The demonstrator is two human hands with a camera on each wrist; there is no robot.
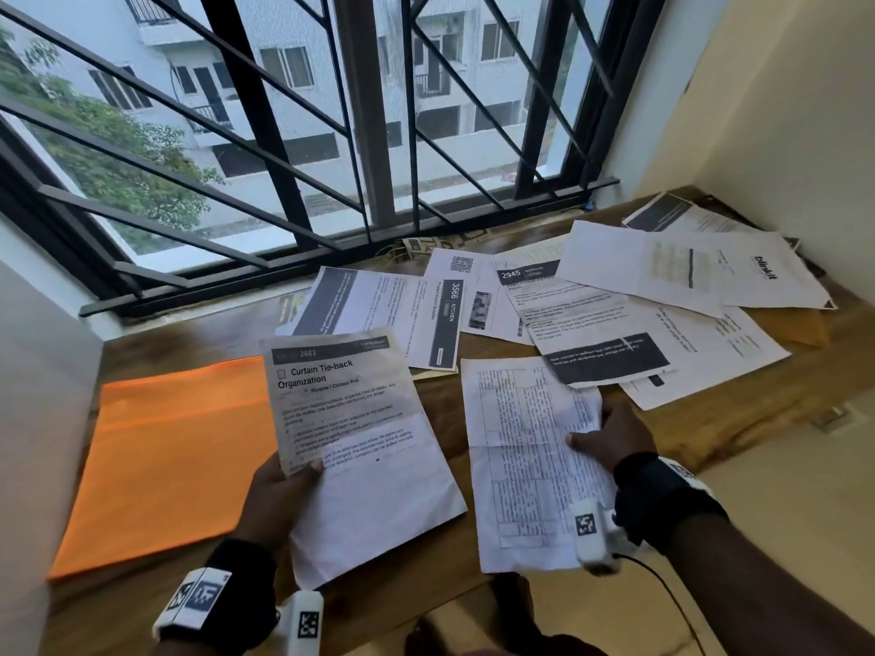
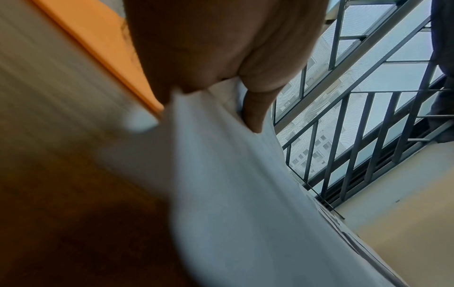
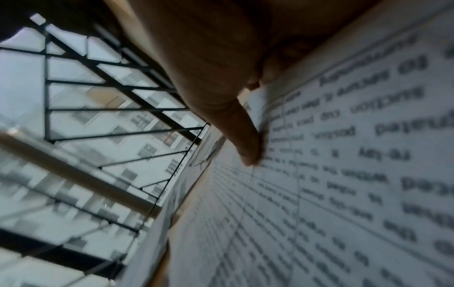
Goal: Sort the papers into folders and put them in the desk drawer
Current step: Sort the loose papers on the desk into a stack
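Your left hand (image 1: 279, 494) pinches the white "Curtain Tie-back" printed sheet (image 1: 350, 419), thumb on top, seemingly with a blank page beneath it. Your right hand (image 1: 611, 437) grips the creased white sheet with a printed table (image 1: 530, 456) by its edge. The flat orange paper folder (image 1: 161, 461) lies left on the wooden desk (image 1: 440, 400); beyond, loose printed papers (image 1: 592, 305) overlap below the barred window (image 1: 331, 134).

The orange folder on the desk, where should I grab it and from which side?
Take the orange folder by its near left corner, coming from the desk's front edge. It lies flat, so fingers should slide under that corner, which looks closest to the edge. Its right side is overlapped by the sheets in the left hand, and the right hand holds the table sheet, so free a hand first.
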